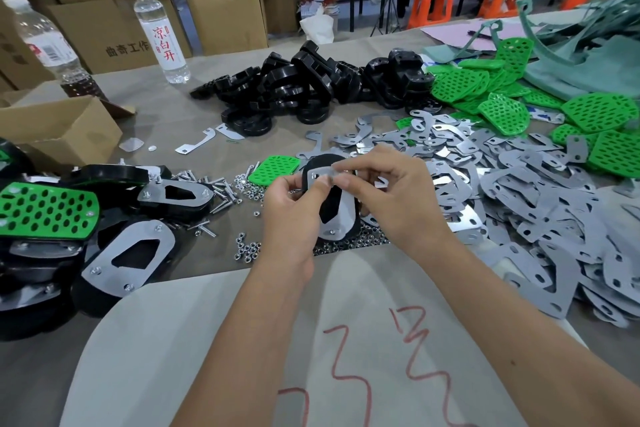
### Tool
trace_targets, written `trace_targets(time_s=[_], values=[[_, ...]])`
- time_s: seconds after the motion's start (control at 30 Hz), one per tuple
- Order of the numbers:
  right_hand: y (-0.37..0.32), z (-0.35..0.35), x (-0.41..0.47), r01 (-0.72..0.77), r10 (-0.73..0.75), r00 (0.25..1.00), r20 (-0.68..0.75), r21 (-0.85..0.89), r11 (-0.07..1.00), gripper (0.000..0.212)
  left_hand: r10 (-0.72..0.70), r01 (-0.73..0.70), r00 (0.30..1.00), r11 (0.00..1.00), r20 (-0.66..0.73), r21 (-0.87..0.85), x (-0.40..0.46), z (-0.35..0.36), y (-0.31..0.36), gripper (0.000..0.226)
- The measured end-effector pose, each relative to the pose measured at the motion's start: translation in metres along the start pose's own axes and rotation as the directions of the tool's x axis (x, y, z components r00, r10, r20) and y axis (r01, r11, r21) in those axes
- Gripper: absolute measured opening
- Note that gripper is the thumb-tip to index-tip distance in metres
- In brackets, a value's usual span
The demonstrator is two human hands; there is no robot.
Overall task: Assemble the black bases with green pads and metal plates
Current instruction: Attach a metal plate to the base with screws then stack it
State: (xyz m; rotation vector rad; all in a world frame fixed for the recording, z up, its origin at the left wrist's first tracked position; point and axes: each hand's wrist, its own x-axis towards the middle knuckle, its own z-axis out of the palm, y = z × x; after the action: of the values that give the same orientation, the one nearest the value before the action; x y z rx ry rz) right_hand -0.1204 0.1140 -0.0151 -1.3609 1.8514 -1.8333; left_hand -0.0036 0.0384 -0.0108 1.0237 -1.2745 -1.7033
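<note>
1. Head view looks down on a surface [194,107] crowded on three sides, with both hands meeting over its middle.
2. Left edge: finished units [48,208] are stacked, green pad or metal plate facing up, with a carton [62,132] just behind them.
3. Far side: a pile of black bases [311,87] lies across the middle; two bottles [159,35] stand far left of it.
4. Right side: loose plates [519,191] spread from the hands to the right edge, and green pads [595,114] are heaped behind them.
5. Screws [214,191] and nuts [247,250] are scattered between the finished units and the hands; one pad [275,168] lies flat just beyond the left hand.
6. Open room is a bare strip between the base pile and the screws, plus the near edge, where a pale sheet [242,340] with red scrawl lies under both forearms.
7. Left hand [294,208] grips a base [332,198] from its left side, holding it tilted above the nuts, thumb pressed on a plate [337,218] lying on its face.
8. Right hand [388,191] reaches in from the right, thumb and forefinger pinching the top end of that plate, other fingers curled.
</note>
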Motion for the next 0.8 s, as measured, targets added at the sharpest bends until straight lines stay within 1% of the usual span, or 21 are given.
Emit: trace_targets(time_s=[0.07,0.13,0.2,0.23,0.3,0.37,0.4,0.43,0.47,0.5,0.53,0.6,0.63,0.67,0.73,0.77,0.8], values=[[-0.002,0.001,-0.003,-0.005,0.005,0.999,0.038,0.001,1.000,0.015,-0.035,0.033,0.999,0.998,-0.032,-0.050,0.002,-0.001,0.001,0.029],[0.000,-0.002,-0.006,0.008,-0.011,0.998,0.062,0.042,0.999,0.006,-0.069,0.063,0.996,0.992,-0.052,-0.111,0.003,-0.002,0.002,0.030],[0.001,-0.003,-0.009,0.037,-0.037,0.999,0.005,0.046,0.998,0.026,-0.079,0.070,0.995,0.988,-0.061,-0.138,0.004,-0.002,0.004,0.030],[0.001,-0.002,-0.009,0.035,-0.035,0.999,-0.013,0.042,0.999,0.027,-0.076,0.068,0.995,0.989,-0.060,-0.131,0.005,-0.002,0.003,0.031],[-0.004,0.000,-0.009,-0.006,0.005,1.000,0.026,0.058,0.998,0.015,-0.068,0.061,0.996,0.992,-0.054,-0.114,0.003,0.000,0.003,0.033],[-0.006,0.003,-0.008,-0.051,0.044,0.995,0.090,0.082,0.995,0.015,-0.071,0.062,0.995,0.991,-0.067,-0.120,0.003,-0.001,0.002,0.035],[-0.007,0.003,-0.009,-0.058,0.051,0.996,0.072,0.089,0.994,0.027,-0.076,0.066,0.994,0.989,-0.079,-0.131,0.004,-0.001,0.002,0.035],[-0.006,0.001,-0.009,-0.048,0.047,0.999,0.020,0.104,0.993,0.048,-0.086,0.073,0.993,0.987,-0.086,-0.145,0.004,-0.002,0.002,0.034],[-0.006,-0.002,-0.010,-0.045,0.049,0.998,-0.029,0.127,0.991,0.063,-0.096,0.081,0.992,0.984,-0.087,-0.159,0.005,-0.002,0.003,0.034],[-0.006,-0.004,-0.010,-0.037,0.046,0.997,-0.059,0.143,0.989,0.068,-0.099,0.085,0.992,0.983,-0.083,-0.164,0.005,-0.002,0.002,0.035],[-0.008,-0.005,-0.011,-0.037,0.046,0.997,-0.056,0.150,0.988,0.066,-0.095,0.082,0.993,0.984,-0.075,-0.157,0.005,-0.002,0.002,0.035],[-0.011,-0.003,-0.011,-0.070,0.066,0.997,0.030,0.129,0.989,0.053,-0.078,0.068,0.995,0.988,-0.066,-0.140,0.005,0.000,0.000,0.034],[-0.012,-0.002,-0.012,-0.086,0.077,0.994,0.081,0.117,0.989,0.054,-0.076,0.065,0.995,0.987,-0.069,-0.145,0.005,0.000,0.000,0.030],[-0.013,0.000,-0.012,-0.092,0.080,0.991,0.106,0.114,0.989,0.061,-0.080,0.067,0.994,0.984,-0.075,-0.164,0.006,-0.001,0.000,0.026],[-0.014,-0.002,-0.012,-0.080,0.070,0.994,0.086,0.116,0.990,0.073,-0.101,0.081,0.991,0.973,-0.083,-0.216,0.007,-0.005,0.004,0.017],[-0.012,-0.003,-0.013,-0.066,0.060,0.996,0.070,0.096,0.993,0.076,-0.107,0.084,0.990,0.969,-0.087,-0.233,0.008,-0.007,0.006,0.013],[-0.010,-0.004,-0.012,-0.046,0.044,0.997,0.058,0.033,0.998,0.075,-0.108,0.084,0.990,0.968,-0.091,-0.237,0.009,-0.010,0.008,0.011]])
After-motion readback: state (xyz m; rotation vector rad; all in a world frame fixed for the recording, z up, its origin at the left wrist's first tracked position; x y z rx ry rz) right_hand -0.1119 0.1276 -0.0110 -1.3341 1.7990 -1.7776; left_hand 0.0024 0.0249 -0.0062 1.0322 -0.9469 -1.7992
